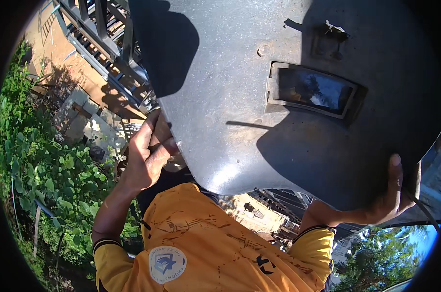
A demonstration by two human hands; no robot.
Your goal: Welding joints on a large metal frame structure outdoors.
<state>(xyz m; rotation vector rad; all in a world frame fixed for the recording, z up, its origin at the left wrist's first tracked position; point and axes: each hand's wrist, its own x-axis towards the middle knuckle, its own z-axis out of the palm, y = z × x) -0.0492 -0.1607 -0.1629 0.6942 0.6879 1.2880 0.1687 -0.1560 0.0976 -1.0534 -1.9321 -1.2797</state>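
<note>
Two hands [150, 158] [388, 202] hold grey panel [215, 112]

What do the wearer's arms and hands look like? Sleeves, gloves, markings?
Left hand and right hand are ungloved, with no ring or watch visible. Forearms are bare below short yellow-orange sleeves: left sleeve and right sleeve both end in dark-trimmed cuffs. No cables on either arm.

- Large dark-grey sheet panel [215, 97] with curved lower edge fills upper centre; shadows cross its face.
- Left hand [150, 153] grips its left edge.
- Right hand [393, 194] holds its right edge, thumb on the face.
- Raised rectangular frame [274, 83] surrounds a dark glossy pane [310, 92].
- Green leafy plants [60, 180] grow at left.
</note>
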